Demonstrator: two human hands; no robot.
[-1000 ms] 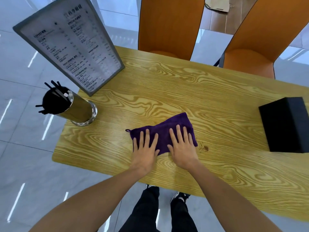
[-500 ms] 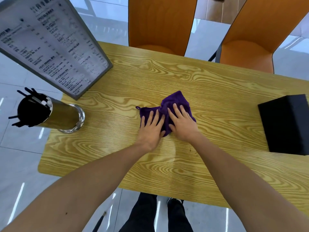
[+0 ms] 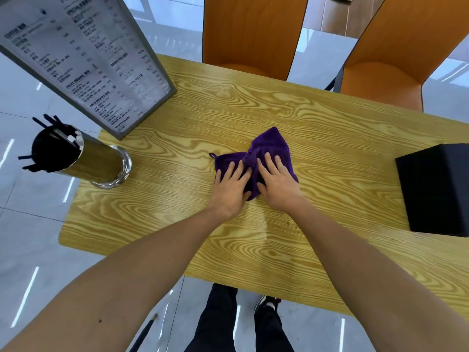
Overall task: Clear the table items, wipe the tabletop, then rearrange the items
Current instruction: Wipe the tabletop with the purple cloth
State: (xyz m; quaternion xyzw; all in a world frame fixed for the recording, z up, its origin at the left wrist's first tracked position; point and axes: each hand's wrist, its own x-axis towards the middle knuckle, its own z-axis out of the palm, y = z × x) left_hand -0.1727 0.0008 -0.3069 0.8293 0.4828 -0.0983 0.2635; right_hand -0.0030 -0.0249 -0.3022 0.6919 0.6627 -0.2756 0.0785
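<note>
A purple cloth (image 3: 269,144) lies bunched in the middle of the wooden tabletop (image 3: 253,110). My left hand (image 3: 232,185) and my right hand (image 3: 278,182) press flat on its near part, side by side, fingers spread, thumbs close together. The cloth's far corner sticks out beyond my fingers. A grey-framed menu stand (image 3: 83,54) rises at the table's far left corner. A metal cup of black straws (image 3: 76,156) stands at the left edge. A black box (image 3: 439,189) sits at the right edge.
Two orange chairs (image 3: 253,31) (image 3: 406,52) stand against the far side of the table. A small dark spot (image 3: 288,221) marks the wood near my right wrist. My legs and shoes (image 3: 269,303) show below the near edge, over a glossy tiled floor.
Both hands have pushed the cloth away from me across the table. The cloth went from flat to bunched, with a fold raised between my hands.
</note>
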